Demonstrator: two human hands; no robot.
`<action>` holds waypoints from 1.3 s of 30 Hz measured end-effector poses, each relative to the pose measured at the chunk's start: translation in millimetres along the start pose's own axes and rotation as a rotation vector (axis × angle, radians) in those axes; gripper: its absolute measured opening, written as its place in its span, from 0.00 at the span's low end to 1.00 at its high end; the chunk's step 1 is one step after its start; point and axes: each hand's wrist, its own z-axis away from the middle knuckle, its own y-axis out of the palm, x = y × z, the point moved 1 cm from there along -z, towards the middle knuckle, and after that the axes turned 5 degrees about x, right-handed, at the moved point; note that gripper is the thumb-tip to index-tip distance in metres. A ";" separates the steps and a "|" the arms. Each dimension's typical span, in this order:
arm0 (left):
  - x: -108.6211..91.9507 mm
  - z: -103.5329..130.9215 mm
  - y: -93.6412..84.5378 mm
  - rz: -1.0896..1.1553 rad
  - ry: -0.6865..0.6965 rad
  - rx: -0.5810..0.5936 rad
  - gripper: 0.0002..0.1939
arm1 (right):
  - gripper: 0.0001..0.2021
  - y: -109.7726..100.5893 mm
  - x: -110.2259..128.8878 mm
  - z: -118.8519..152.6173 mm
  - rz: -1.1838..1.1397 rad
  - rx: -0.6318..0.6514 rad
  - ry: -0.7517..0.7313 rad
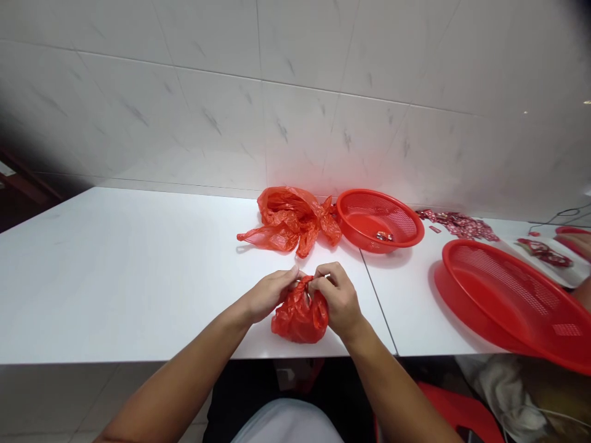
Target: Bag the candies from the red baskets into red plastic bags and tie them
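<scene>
A small red plastic bag (301,319) rests near the front edge of the white table, its top gathered between my hands. My left hand (273,292) is closed on the gathered top from the left, thumb uppermost. On the right side, my right hand (336,294) pinches the same top with curled fingers. What the bag holds is hidden. Just beyond my hands lies a larger, crumpled red bag (289,215) against the wall side of the table.
A round red basket (353,232) with a few small packets stands behind on the right. Farther right are a larger red basket (489,301), a pile of patterned red packets (466,226) and a white tray (579,271). Part of another person's arm shows at the right edge.
</scene>
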 end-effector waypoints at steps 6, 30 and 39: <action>-5.4 8.9 -30.0 -0.696 0.141 -0.301 0.21 | 0.09 -20.0 -19.5 11.0 0.059 0.086 0.026; 16.3 44.4 -99.5 -0.958 0.041 -0.513 0.08 | 0.11 -10.4 -42.7 47.1 -0.484 0.400 0.457; -29.8 82.9 -245.8 -1.024 0.408 -1.017 0.37 | 0.14 4.6 -104.0 103.5 -0.253 0.223 0.876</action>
